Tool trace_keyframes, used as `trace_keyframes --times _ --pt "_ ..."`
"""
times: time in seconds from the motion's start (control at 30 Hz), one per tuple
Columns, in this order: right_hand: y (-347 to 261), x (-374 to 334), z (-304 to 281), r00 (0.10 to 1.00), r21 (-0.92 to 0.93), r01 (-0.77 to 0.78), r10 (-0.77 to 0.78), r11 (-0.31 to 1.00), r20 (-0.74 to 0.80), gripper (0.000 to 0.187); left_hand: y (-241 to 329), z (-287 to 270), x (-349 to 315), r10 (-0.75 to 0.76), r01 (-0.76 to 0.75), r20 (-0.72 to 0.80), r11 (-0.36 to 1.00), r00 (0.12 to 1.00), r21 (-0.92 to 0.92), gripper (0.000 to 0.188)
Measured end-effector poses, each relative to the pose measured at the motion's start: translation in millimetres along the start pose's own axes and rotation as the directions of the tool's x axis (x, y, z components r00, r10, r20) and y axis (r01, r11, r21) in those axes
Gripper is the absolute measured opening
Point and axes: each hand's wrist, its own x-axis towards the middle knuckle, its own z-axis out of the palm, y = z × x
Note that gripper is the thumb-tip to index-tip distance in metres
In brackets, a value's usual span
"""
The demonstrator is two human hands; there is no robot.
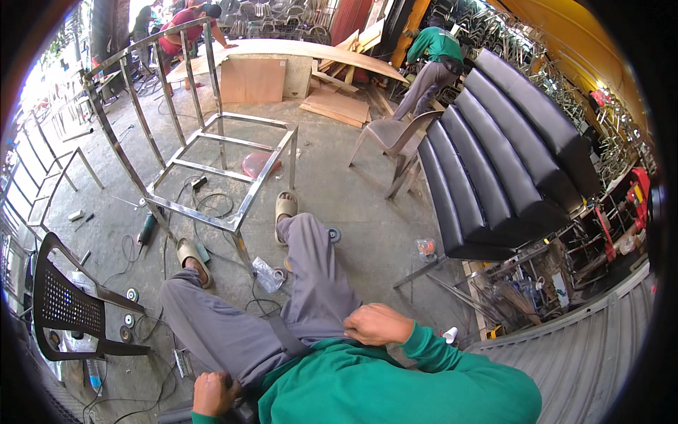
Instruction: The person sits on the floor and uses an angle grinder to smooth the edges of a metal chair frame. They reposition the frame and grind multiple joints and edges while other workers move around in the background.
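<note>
In the head view, the right hand rests on the grey trousers, fingers curled in; the left hand curls low near the hip — whether either holds anything, I cannot tell. The metal chair frame stands ahead, 1 leg between the 2 sandals — seemingly self-supporting, so needing no hand.

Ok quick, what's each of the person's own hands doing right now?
Left hand: curled closed; can't tell whether anything is inside.
Right hand: curled closed by the gray trousers; can't tell whether it grips anything.
</note>
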Motion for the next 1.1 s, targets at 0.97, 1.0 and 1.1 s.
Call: trace_keyframes --times 0.97,1.0,1.1 --pt "349 393 224 0.550 0.836 -0.546 0.773 0.048 0.315 0.068 52 68 256 -0.154 0.206 0.256 0.960 0.954 -0.189 0.021" --pt "358 405 239 0.555 0.844 -0.529 0.787 0.084 0.270 0.069 53 69 263 -0.204 0.252 0.272 0.955 0.940 -0.157 0.020" --pt "381 458 265 0.378 0.871 -0.464 0.853 -0.162 0.360 0.086 57 68 281 -0.254 0.279 0.237 0.957 0.938 -0.074 0.018"
